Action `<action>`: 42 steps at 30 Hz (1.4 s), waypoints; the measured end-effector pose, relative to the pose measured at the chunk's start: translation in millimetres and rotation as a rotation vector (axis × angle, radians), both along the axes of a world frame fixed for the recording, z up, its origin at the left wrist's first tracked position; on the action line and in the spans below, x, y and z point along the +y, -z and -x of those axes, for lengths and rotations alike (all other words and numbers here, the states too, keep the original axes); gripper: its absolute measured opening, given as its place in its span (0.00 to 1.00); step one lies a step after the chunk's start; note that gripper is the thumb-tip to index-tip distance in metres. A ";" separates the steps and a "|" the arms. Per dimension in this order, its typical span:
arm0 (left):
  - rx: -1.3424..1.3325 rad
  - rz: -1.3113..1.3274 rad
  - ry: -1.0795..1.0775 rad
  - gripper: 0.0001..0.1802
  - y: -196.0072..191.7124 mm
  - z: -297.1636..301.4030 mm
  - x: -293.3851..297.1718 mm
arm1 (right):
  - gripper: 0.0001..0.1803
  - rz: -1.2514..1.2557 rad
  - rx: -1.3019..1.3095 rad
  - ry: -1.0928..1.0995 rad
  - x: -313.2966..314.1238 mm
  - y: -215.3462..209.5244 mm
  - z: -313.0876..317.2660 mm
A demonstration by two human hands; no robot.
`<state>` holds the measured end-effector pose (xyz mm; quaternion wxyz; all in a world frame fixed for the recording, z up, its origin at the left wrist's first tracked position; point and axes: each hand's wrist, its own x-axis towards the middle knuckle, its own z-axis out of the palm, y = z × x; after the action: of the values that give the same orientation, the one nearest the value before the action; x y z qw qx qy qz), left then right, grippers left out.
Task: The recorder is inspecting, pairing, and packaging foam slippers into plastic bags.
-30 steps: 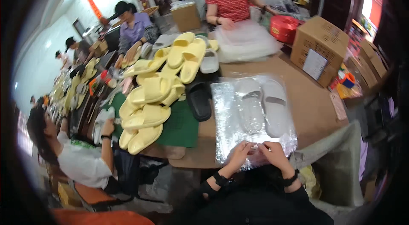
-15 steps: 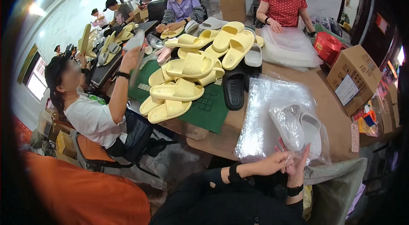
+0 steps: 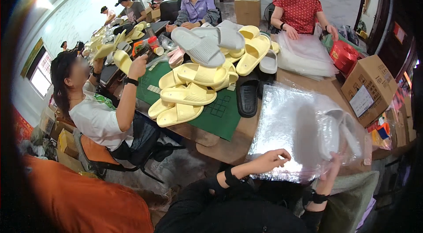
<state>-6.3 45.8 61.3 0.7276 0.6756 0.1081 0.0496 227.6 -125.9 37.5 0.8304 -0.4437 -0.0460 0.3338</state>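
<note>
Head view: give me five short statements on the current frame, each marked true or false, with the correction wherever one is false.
1. The right hand is at the near end of the white slippers. True.
2. The left hand grips a black slipper. False: the left hand is over the near part of the silver sheet.
3. Yellow slippers lie on the green mat. True.
4. The person in white is standing. False: the person in white sits on an orange chair.
5. A red roll sits left of the carton on the table's right side. True.
</note>
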 end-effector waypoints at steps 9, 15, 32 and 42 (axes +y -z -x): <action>-0.085 -0.131 -0.445 0.14 -2.4 33.2 64.1 | 0.29 -0.355 0.265 0.206 -16.8 39.3 -77.5; -0.149 -0.136 -0.713 0.12 -21.1 59.6 104.8 | 0.36 -0.159 0.264 0.628 -3.6 12.3 14.1; 0.036 -1.446 -1.046 0.28 -76.3 29.0 290.6 | 0.29 0.840 -1.648 -0.187 49.3 28.3 112.1; 0.863 -1.391 -0.941 0.48 -91.6 -7.9 355.0 | 0.31 0.912 -1.780 -0.170 48.2 54.3 125.4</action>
<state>1.6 400.8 152.8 -0.0365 0.8052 0.5757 0.1371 102.2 -77.6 -16.8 0.2180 -0.8031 -0.5494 -0.0755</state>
